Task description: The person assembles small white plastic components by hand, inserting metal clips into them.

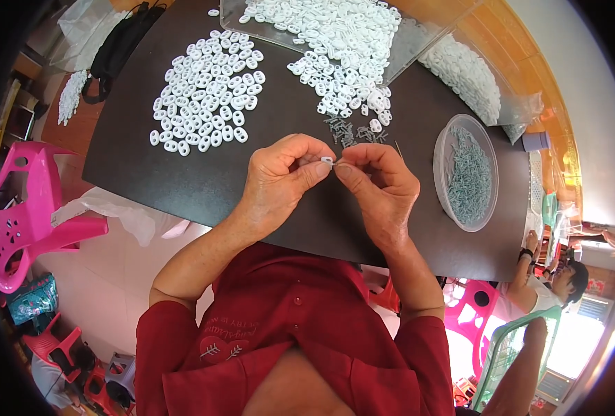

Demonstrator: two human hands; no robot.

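Observation:
Between thumb and forefinger my left hand [279, 177] pinches a small white oval plastic piece [327, 160]. My right hand [383, 191] meets it from the other side, its thumb and forefinger pressed together at the piece's edge; what they hold is too small to make out. Just beyond my fingers lies a little heap of small grey screws [345, 130]. White two-holed oval pieces [203, 90] are spread in one layer at the far left. More small white pieces [342, 80] spill from a clear plastic bin [272, 38] lying at the far edge.
A round translucent tub [438, 173] of grey screws stands on the dark table [148, 173] to the right. Behind it is a clear bag of white pieces [463, 76]. A pink plastic chair [40, 201] is at the left; another person [553, 281] sits at the right.

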